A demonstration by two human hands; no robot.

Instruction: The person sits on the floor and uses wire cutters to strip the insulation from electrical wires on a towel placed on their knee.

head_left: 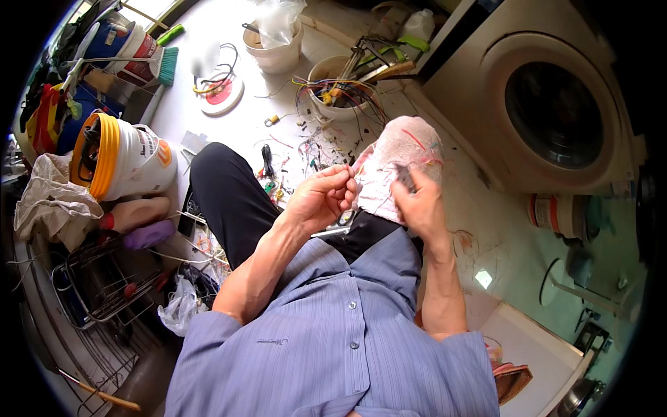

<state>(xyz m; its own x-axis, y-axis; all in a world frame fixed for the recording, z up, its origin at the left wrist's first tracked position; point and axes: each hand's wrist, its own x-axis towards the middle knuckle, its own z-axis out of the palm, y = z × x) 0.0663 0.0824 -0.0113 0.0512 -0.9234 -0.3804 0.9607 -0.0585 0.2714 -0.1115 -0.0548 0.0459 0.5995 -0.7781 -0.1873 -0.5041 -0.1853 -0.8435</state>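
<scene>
A pinkish-white towel (410, 149) is draped over my right knee, with thin red and bluish wire scraps on it. My left hand (323, 194) is closed in a pinch at the towel's left edge. A thin wire (358, 169) shows at its fingertips, too small to make out well. Over the towel, my right hand (420, 205) is closed around a small dark tool (404, 178), blurred, its kind unclear. The two hands are a short distance apart. Between my legs, a pair of scissors (345, 218) shows partly below my left hand.
Cut wire pieces (316, 153) litter the floor ahead. A white bucket (333, 73) of cables and sticks stands beyond, near another bucket (278, 52) with a plastic bag. A white-and-yellow bucket (139, 160) is at left. At right stands a front-loading washing machine (535, 104).
</scene>
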